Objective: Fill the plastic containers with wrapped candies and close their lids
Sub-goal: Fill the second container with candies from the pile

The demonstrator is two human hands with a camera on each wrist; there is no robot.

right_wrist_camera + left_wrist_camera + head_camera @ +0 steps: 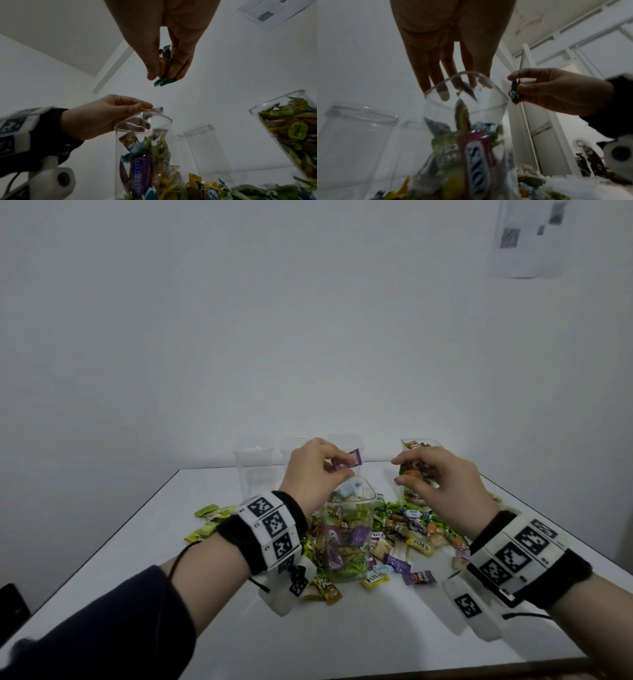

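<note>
My left hand [313, 470] pinches a purple candy [352, 459] over the container [347, 539]; right hand [442, 477] pinches a green-wrapped candy [164, 65] — light, crinkly, slippery, so I grip mid-wrapper

My two wrists, banded and wired.

Each of my wrists wears a black cuff [239, 537] under a ring of white blocks printed with black square-code tags [274, 523]; the right band [513, 556] matches. A white camera pod [58, 180] with a round dark lens hangs below the left wrist, and a white tagged bar [467, 609] below the right. Thin black cables [180, 554] trail from both. My left forearm has a dark navy sleeve [113, 628].
</note>
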